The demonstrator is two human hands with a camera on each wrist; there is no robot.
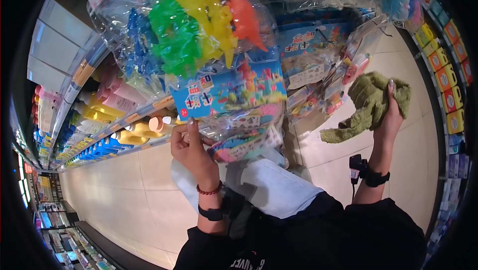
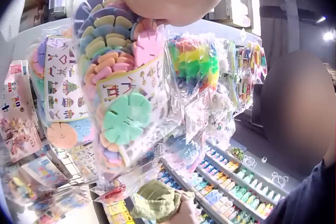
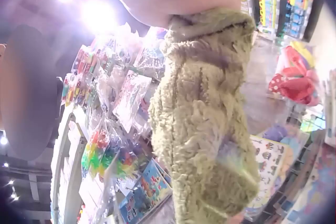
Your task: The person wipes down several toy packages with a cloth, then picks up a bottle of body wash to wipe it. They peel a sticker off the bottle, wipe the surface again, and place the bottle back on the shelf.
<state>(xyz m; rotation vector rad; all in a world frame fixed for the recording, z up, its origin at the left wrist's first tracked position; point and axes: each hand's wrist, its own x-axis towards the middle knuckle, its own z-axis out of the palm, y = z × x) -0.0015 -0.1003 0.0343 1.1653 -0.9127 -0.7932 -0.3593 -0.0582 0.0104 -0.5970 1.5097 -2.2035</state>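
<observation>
My left hand grips the edge of a clear toy bag, its thumb by the lower corner of a blue header card. The left wrist view shows the bag of pastel notched plastic discs hanging just below that hand, with a printed picture sheet inside. Out to the right, my right hand holds a fuzzy olive-green cloth, bunched at the top with one end drooping. Close up in the right wrist view, the cloth hangs down and covers most of the fingers.
Bags of bright animal-shaped toys hang overhead, with more packaged toys behind. Bottles line the left shelf; yellow and orange packs fill the right shelf. Pale floor tiles lie below. Part of another shape, blurred, shows in both wrist views.
</observation>
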